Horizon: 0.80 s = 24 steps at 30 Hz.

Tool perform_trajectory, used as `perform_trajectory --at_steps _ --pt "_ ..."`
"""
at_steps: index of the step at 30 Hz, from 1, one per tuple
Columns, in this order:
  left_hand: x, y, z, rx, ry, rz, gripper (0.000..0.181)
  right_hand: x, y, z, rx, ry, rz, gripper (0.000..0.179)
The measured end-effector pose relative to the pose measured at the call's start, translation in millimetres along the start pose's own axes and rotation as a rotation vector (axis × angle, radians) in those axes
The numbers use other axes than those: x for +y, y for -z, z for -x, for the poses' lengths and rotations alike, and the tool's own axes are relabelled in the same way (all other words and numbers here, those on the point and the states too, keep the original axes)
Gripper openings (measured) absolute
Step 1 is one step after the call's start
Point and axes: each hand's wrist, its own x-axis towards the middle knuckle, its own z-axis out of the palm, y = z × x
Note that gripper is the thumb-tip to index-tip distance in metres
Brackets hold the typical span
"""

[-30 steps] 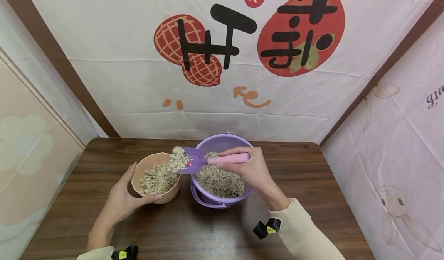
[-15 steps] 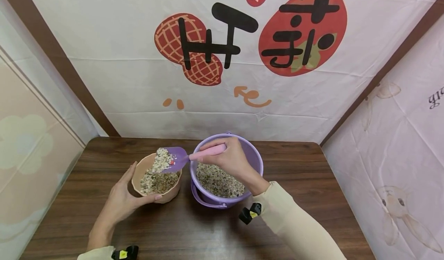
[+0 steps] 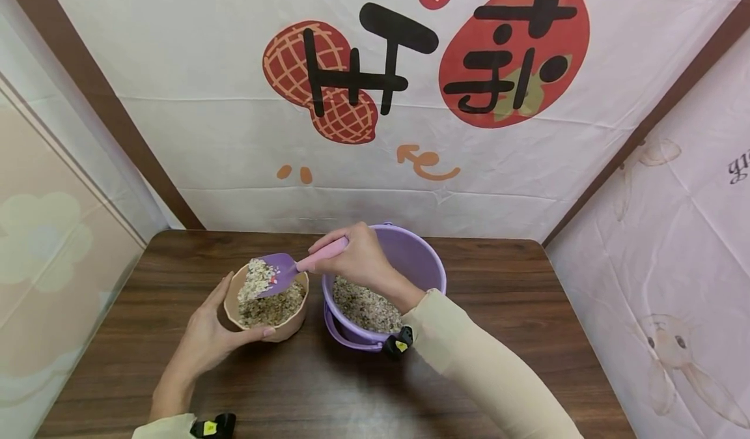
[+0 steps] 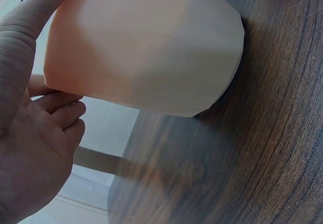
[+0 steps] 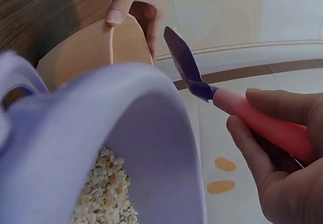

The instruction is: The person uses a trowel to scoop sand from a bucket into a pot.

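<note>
My left hand (image 3: 202,338) grips the near-left rim of a peach faceted bowl (image 3: 291,325), thumb in front and fingers around the left side. Pale and dark gravel (image 3: 275,309) partly fills the bowl. With my right hand (image 3: 357,256) I hold a small toy shovel (image 3: 286,271) by its pink handle (image 5: 262,123). The purple blade, loaded with whitish gravel (image 3: 256,279) and a few red bits, hangs over the bowl. In the left wrist view the bowl's outer wall (image 4: 146,42) fills the top, and the shovel is out of sight.
A purple bucket (image 3: 430,263) with more gravel (image 3: 366,305) stands just right of the bowl, under my right forearm. Its handle (image 3: 351,342) hangs down the front. The dark wooden table (image 3: 498,296) meets a printed cloth wall (image 3: 498,211) behind.
My right hand has carried the loaded shovel leftward, from the gap between bucket and bowl to above the bowl. My left hand and the bowl stay in place.
</note>
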Motion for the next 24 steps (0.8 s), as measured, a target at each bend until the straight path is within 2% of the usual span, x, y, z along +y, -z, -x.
perform_trajectory --at_steps 8,16,24 --pt "1.8 0.0 -0.9 0.017 -0.018 -0.007 0.132 -8.0 -12.0 -7.8 -0.012 0.003 0.124 0.015" --pt "0.9 -0.7 -2.7 0.019 -0.025 0.012 0.132 -13.4 -17.6 -4.1 -0.027 0.126 0.257 0.012" --pt "0.4 0.1 -0.7 0.016 -0.023 0.026 0.129 -16.4 -17.4 2.9 -0.028 0.214 0.411 0.01"
